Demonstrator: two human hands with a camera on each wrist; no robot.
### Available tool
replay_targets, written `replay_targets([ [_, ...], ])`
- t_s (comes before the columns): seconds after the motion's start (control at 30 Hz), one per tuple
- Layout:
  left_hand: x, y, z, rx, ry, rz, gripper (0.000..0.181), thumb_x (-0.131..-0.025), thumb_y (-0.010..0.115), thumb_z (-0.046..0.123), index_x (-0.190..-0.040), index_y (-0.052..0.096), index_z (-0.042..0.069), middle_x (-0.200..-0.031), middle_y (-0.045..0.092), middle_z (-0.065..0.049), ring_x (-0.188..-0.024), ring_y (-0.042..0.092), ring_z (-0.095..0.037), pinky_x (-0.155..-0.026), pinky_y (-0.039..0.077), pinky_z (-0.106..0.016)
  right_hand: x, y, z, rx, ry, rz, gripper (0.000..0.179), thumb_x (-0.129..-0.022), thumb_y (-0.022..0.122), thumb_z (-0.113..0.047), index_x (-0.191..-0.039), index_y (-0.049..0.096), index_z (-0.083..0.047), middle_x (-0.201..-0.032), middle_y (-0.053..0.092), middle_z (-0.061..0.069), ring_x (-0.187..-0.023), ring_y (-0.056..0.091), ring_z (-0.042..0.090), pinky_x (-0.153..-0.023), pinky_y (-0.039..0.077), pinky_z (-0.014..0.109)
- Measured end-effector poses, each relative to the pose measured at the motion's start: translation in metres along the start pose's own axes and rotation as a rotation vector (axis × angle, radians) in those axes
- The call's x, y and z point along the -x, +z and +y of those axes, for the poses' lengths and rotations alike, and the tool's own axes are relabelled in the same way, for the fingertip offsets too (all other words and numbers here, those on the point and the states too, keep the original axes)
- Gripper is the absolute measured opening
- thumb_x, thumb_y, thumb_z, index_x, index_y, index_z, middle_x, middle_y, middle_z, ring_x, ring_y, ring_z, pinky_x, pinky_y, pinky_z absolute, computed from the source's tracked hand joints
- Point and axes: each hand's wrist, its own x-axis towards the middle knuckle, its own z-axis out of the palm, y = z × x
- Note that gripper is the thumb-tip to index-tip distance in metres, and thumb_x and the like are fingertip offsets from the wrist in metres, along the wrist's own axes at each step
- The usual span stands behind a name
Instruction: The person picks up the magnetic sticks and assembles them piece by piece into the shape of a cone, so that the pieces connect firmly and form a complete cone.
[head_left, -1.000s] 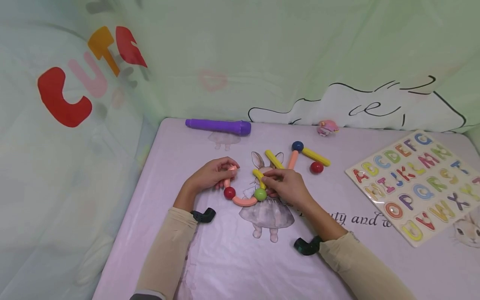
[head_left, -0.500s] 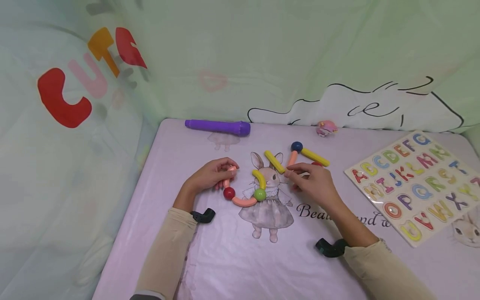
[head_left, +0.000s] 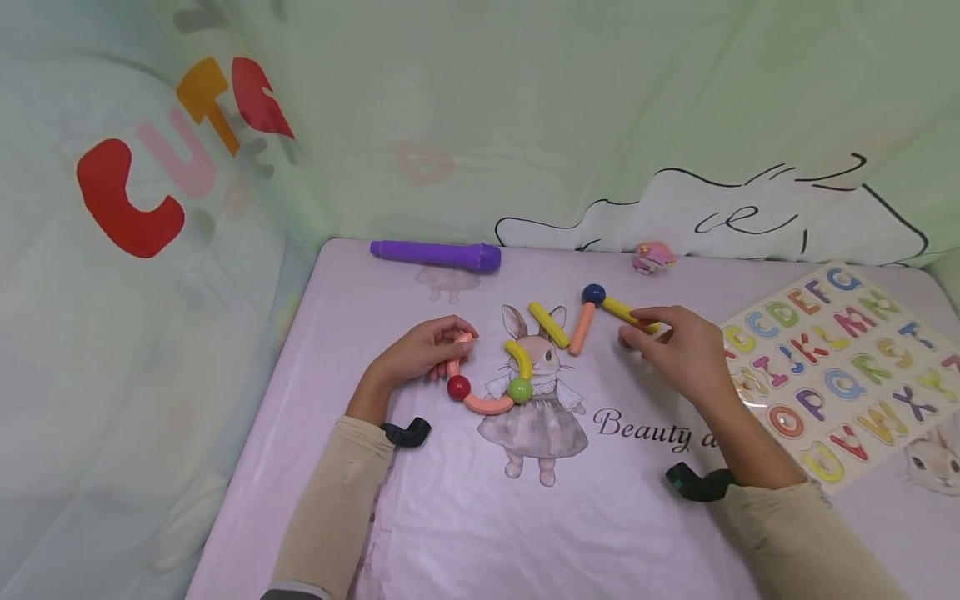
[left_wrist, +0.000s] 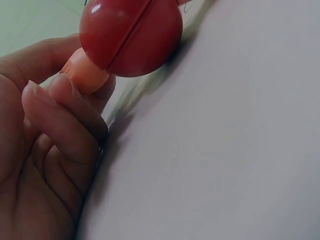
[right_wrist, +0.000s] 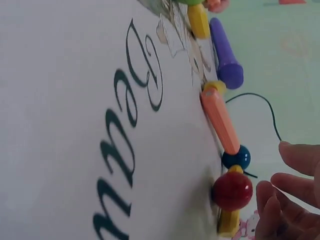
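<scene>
My left hand (head_left: 422, 352) pinches a salmon toy building stick (left_wrist: 86, 72) that joins a red ball (head_left: 459, 387). From that ball a curved salmon stick (head_left: 489, 405) runs to a green ball (head_left: 521, 388), which bears a curved yellow stick (head_left: 521, 358). Over the right part of the table, my right hand (head_left: 686, 354) is held with fingers spread apart and nothing between them. Close beside its fingertips in the right wrist view is a second red ball (right_wrist: 232, 191); the hand hides it in the head view. A blue ball (head_left: 593, 294) joins a salmon stick (head_left: 581, 329) and a yellow stick (head_left: 618, 311).
A loose yellow stick (head_left: 549, 325) lies between the two assemblies. At the back are a purple toy microphone (head_left: 437, 254) and a small pink toy (head_left: 654, 257). An alphabet puzzle board (head_left: 847, 375) lies at right, partly behind my right forearm.
My right hand has let go of the curved yellow stick and moved right, past the loose yellow stick, to near the second red ball. My left hand stays in place.
</scene>
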Motion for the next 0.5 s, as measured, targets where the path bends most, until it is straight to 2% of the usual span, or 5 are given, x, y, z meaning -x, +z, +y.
replay_targets([
  [0.13, 0.0, 0.0, 0.0, 0.007, -0.006, 0.0, 0.029, -0.1, 0.067, 0.029, -0.125, 0.064, 0.015, -0.082, 0.063, -0.008, -0.055, 0.052, -0.015, -0.051, 0.047, -0.026, -0.002, 0.0, 0.011, 0.023, 0.023, -0.021, 0.053, -0.096, 0.068, -0.049, -0.131, 0.068, -0.01, -0.119, 0.067, 0.017, -0.078, 0.059, 0.025, -0.056, 0.043, 0.028],
  [0.3, 0.001, 0.0, 0.001, 0.004, -0.013, 0.005, 0.028, -0.1, 0.066, 0.028, -0.125, 0.064, 0.016, -0.084, 0.062, -0.007, -0.055, 0.052, -0.015, -0.051, 0.047, -0.026, -0.004, 0.005, 0.021, 0.029, 0.034, -0.038, 0.052, -0.095, 0.07, -0.047, -0.13, 0.068, -0.008, -0.116, 0.068, 0.019, -0.08, 0.059, 0.026, -0.06, 0.044, 0.027],
  [0.5, 0.0, 0.0, 0.0, 0.002, -0.008, 0.003, 0.027, -0.101, 0.066, 0.03, -0.125, 0.064, 0.017, -0.086, 0.062, -0.007, -0.055, 0.051, -0.015, -0.051, 0.047, -0.025, -0.006, 0.009, 0.023, 0.02, 0.081, -0.084, 0.052, -0.095, 0.071, -0.042, -0.136, 0.063, -0.009, -0.125, 0.065, 0.02, -0.097, 0.056, 0.031, -0.066, 0.048, 0.029],
])
